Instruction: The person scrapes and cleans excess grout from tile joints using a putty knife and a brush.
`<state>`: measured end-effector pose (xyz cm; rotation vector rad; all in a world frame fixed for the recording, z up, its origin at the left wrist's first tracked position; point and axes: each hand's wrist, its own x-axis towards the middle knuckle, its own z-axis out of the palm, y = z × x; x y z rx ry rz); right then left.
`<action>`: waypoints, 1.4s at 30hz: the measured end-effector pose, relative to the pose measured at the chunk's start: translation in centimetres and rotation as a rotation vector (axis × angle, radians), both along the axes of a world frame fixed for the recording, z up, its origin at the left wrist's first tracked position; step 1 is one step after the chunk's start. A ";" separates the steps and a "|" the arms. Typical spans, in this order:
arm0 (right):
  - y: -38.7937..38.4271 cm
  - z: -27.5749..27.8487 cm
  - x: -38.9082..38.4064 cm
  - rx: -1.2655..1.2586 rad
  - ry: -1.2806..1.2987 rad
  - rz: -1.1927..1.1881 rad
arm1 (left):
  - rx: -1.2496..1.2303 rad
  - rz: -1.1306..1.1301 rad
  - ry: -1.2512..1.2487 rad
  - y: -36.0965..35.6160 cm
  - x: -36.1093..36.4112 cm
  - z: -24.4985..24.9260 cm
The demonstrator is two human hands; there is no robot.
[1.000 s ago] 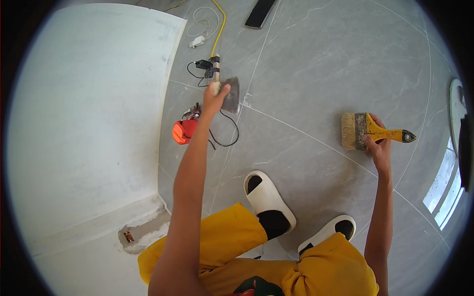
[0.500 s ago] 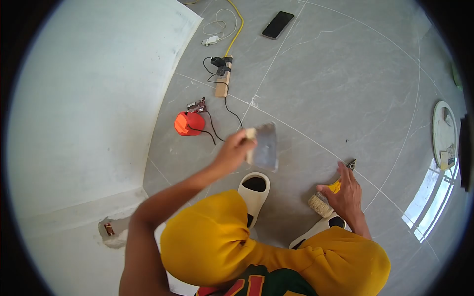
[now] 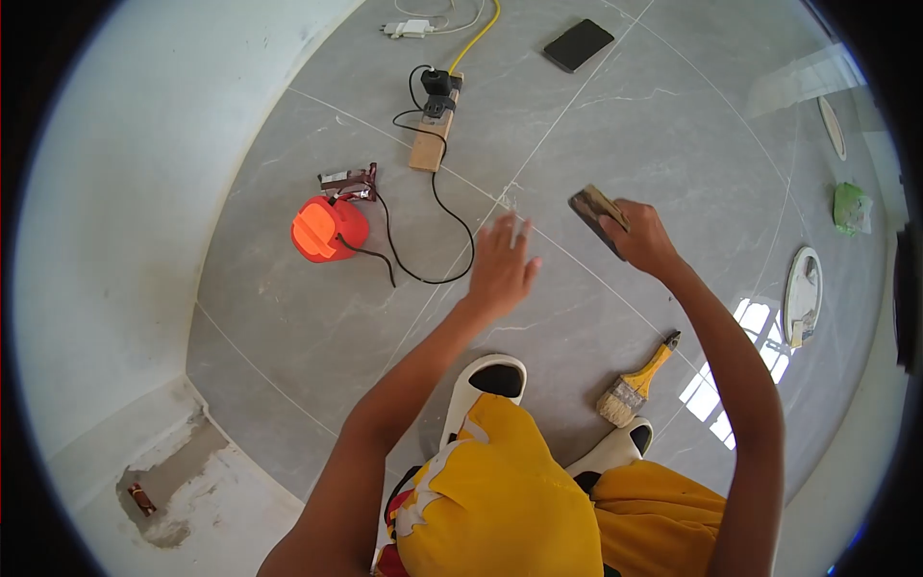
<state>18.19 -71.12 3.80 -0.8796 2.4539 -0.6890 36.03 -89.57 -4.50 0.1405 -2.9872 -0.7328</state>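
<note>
My right hand grips a wide putty knife by its handle, held above the tiles with the dark blade pointing left. To its left, my left hand is open and holds nothing, its fingers spread and slightly blurred over the floor. Lower down, a paintbrush with a yellow handle and pale, worn bristles lies near the toe of my right slipper. Neither hand touches the brush.
Left of my hands stand a red-orange container and a brown wrapper. A black cable runs to a socket strip on wood. Farther off lie a phone, white charger, oval white lid and green bag.
The putty knife has passed from my left hand to my right. My right hand has moved up from beside the paintbrush; my left hand has opened. The view has shifted.
</note>
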 end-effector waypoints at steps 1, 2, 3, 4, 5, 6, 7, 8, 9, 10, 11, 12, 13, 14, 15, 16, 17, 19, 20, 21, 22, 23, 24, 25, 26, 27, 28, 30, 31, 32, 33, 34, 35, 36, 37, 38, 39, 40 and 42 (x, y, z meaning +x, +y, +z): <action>-1.5 -1.8 -0.9 -0.089 -0.015 -0.073 | -0.011 0.015 0.040 -1.9 1.5 -2.2; -2.7 -3.3 -1.7 -0.177 -0.031 -0.149 | -0.045 0.020 0.034 -3.4 2.6 -2.3; -4.0 -4.3 -2.5 -0.216 -0.054 -0.209 | -0.081 0.027 0.030 -4.8 3.6 -2.2; -5.2 -5.1 -2.9 -0.258 -0.080 -0.277 | -0.086 0.072 0.041 -6.0 4.5 -2.1; -6.0 -5.9 -3.0 -0.297 -0.107 -0.355 | -0.090 0.109 0.049 -7.1 5.4 -2.0; -6.7 -6.7 -3.4 -0.324 -0.077 -0.363 | -0.100 0.147 0.060 -8.2 6.0 -2.1; -7.3 -7.5 -3.5 -0.350 -0.051 -0.373 | -0.101 0.141 0.077 -9.3 6.5 -2.2; -7.8 -7.8 -3.3 -0.374 -0.026 -0.386 | -0.100 0.133 0.091 -10.2 6.9 -2.1; -8.0 -8.1 -2.7 -0.338 -0.021 -0.313 | -0.103 0.126 0.108 -10.6 7.0 -2.2; -8.2 -8.4 -1.8 -0.300 -0.018 -0.245 | -0.101 0.130 0.108 -10.6 7.1 -2.3; -8.6 -7.9 -1.1 -0.232 0.017 -0.252 | -0.098 0.132 0.110 -10.5 7.0 -2.2; -8.8 -8.0 -1.0 -0.247 0.028 -0.286 | -0.096 0.141 0.116 -10.5 6.8 -2.2; -8.9 -8.1 -1.0 -0.263 0.037 -0.314 | -0.084 0.147 0.132 -10.5 6.8 -2.3; -8.9 -8.0 -0.9 -0.279 0.048 -0.345 | -0.072 0.151 0.148 -10.6 6.8 -2.3; -8.9 -7.9 -0.9 -0.277 0.049 -0.318 | -0.061 0.152 0.167 -10.6 6.7 -2.4; -9.0 -7.8 -0.8 -0.277 0.048 -0.290 | -0.060 0.154 0.168 -10.6 6.6 -2.5; -9.2 -7.7 -0.6 -0.278 0.046 -0.259 | -0.062 0.159 0.168 -10.7 6.7 -2.5; -9.5 -7.3 -0.1 -0.240 -0.005 -0.225 | -0.064 0.164 0.163 -10.7 6.7 -2.6; -9.6 -7.2 0.1 -0.221 -0.030 -0.209 | -0.063 0.165 0.160 -10.7 6.7 -2.5; -9.4 -7.6 0.2 -0.250 -0.017 -0.192 | -0.063 0.170 0.157 -10.7 6.7 -2.5; -9.3 -8.2 0.3 -0.280 -0.004 -0.170 | -0.064 0.174 0.152 -10.7 6.7 -2.5; -9.3 -8.2 0.4 -0.310 0.009 -0.153 | -0.064 0.174 0.147 -10.7 6.7 -2.5; -9.2 -8.3 0.5 -0.293 -0.018 -0.168 | -0.063 0.174 0.141 -10.7 6.8 -2.5; -9.1 -8.2 0.7 -0.276 -0.047 -0.182 | -0.061 0.176 0.138 -10.7 6.9 -2.5; -9.1 -8.0 0.6 -0.259 -0.072 -0.196 | -0.059 0.179 0.138 -10.7 6.9 -2.5; -9.2 -7.8 0.7 -0.281 -0.059 -0.205 | -0.058 0.177 0.139 -10.8 6.8 -2.5; -9.3 -7.6 0.8 -0.302 -0.049 -0.214 | -0.054 0.177 0.138 -10.8 6.8 -2.5; -9.6 -6.6 0.7 -0.250 -0.076 -0.234 | -0.051 0.187 0.138 -10.7 6.8 -2.5; -9.5 -5.8 0.7 -0.177 -0.116 -0.246 | -0.049 0.188 0.137 -10.8 6.7 -2.5; -9.5 -5.2 1.1 -0.102 -0.158 -0.258 | -0.046 0.188 0.134 -10.8 6.8 -2.5; -9.4 -5.1 2.0 -0.113 -0.024 -0.223 | -0.042 0.193 0.129 -10.8 6.9 -2.6; -9.3 -5.0 3.3 -0.124 0.110 -0.186 | -0.045 0.199 0.131 -10.8 6.9 -2.6; -9.1 -5.1 4.8 -0.135 0.243 -0.152 | -0.047 0.202 0.132 -10.8 6.9 -2.5; -9.1 -6.0 6.7 -0.189 0.345 -0.090 | -0.047 0.201 0.136 -10.8 6.8 -2.5; -9.4 -5.3 8.7 -0.099 0.325 -0.030 | -0.047 0.204 0.131 -10.6 6.9 -2.4; -9.8 -5.8 10.5 -0.061 0.467 0.076 | -0.048 0.204 0.131 -10.6 6.9 -2.3; -10.0 -6.4 12.3 0.049 0.540 0.133 | -0.050 0.207 0.133 -10.7 6.7 -2.2; -10.3 -7.6 13.6 0.077 0.598 0.144 | -0.045 0.208 0.140 -10.7 6.7 -2.2; -10.8 -8.5 13.8 0.083 0.678 0.134 | -0.034 0.215 0.149 -10.7 6.7 -2.2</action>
